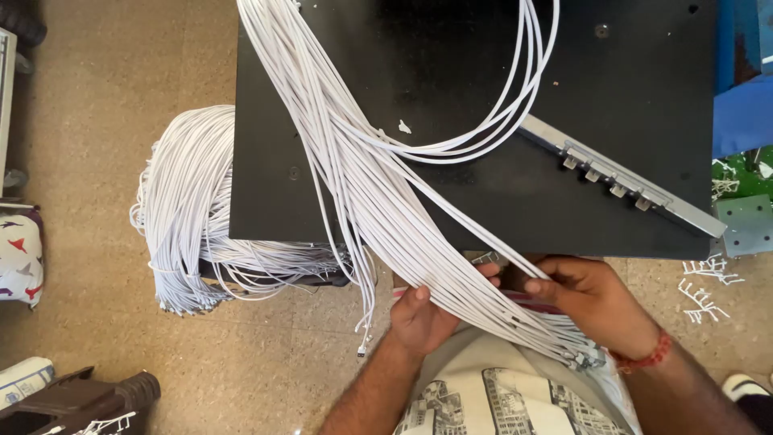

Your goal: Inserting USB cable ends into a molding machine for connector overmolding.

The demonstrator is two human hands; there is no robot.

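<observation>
A thick bundle of thin white cables runs from the top of the black table down across its front edge into my lap. My left hand grips the bundle from below near the table edge. Just right of it, my right hand pinches a few cables between thumb and fingers; it wears a red bead bracelet. The cables' ends with small connectors lie over my patterned cloth. Some cables loop across the table to a metal bar.
A grey metal bar with several clips lies diagonally on the table's right side. A large hank of white cables hangs left of the table above the speckled floor. White scraps lie on the floor at right. A dark object sits bottom left.
</observation>
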